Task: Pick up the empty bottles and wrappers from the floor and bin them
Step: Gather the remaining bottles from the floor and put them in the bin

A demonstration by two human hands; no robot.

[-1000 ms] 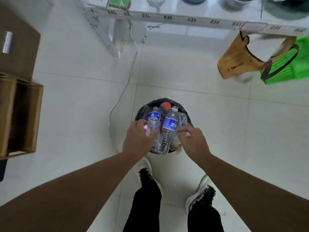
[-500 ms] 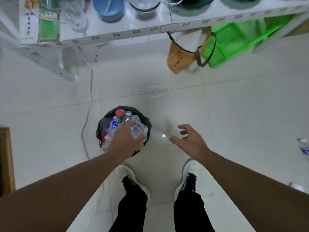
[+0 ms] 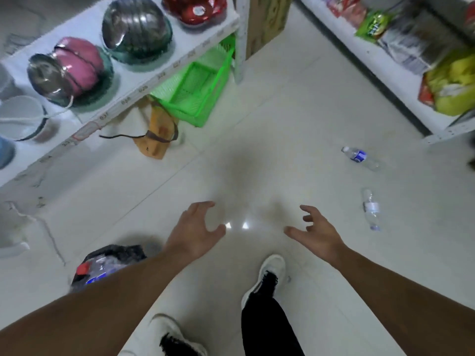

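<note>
Both hands, left [image 3: 195, 228] and right [image 3: 317, 233], hang spread and empty. Two bottles [image 3: 371, 209] [image 3: 359, 157] lie beyond the right hand; the bin [image 3: 108, 265] sits behind the left. Best to take the nearer bottle around its middle.

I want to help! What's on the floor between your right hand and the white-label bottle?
Nothing: the head view shows bare floor tile between the right hand and the white-label bottle.

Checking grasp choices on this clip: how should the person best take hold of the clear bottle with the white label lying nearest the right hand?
The white-label bottle lies flat on the tiled floor, its long axis pointing roughly away from the person. Probably best to come down from above with the empty right hand, fingers and thumb spanning the body across the label, its widest part. Nothing crowds it; the blue-label bottle lies well apart.
</note>
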